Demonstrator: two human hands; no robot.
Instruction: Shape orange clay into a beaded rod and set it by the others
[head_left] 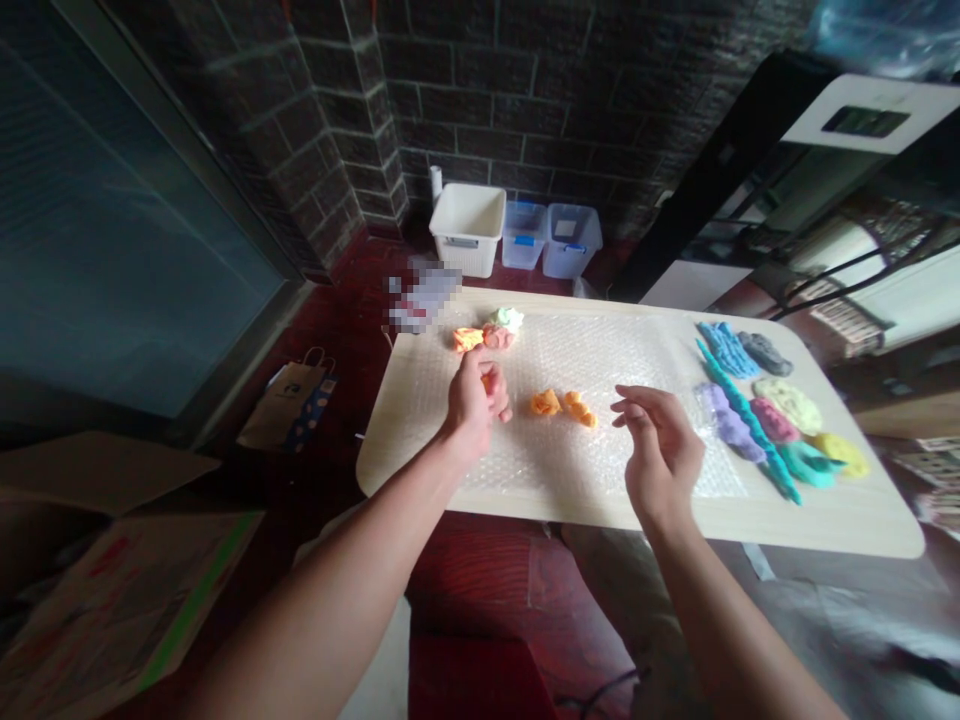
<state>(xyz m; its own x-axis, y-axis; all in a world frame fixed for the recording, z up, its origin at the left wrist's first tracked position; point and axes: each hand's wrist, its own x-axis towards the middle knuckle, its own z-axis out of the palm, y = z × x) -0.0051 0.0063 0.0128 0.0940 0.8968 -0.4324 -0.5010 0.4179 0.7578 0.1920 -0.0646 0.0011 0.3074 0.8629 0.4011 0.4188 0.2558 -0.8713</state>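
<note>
Our left hand (475, 396) curled, grasping small orange piece (486, 382), mostly hidden in grip. Our right hand (664, 445) released, loosely bent, thumb near fingertips. Between hands, on glossy, dimpled bubble wrap (607, 350): crumpled orange lump (545, 402) and knobbly orange strip (580, 408), one just beside other. Under wrap we see pale, smooth bench (847, 520) with rounded corners. Right of right hand: lumpy purple roll (731, 422) and long, twisted teal strand (739, 405), tapered; exact material we cannot tell.

Over by the dark brick wall (480, 85): one white bin (474, 259), two clear plastic tubs (574, 257) beside it. On the floor: one brown paper bag (276, 402). Nearer: one open cardboard box (131, 590), green-striped.
</note>
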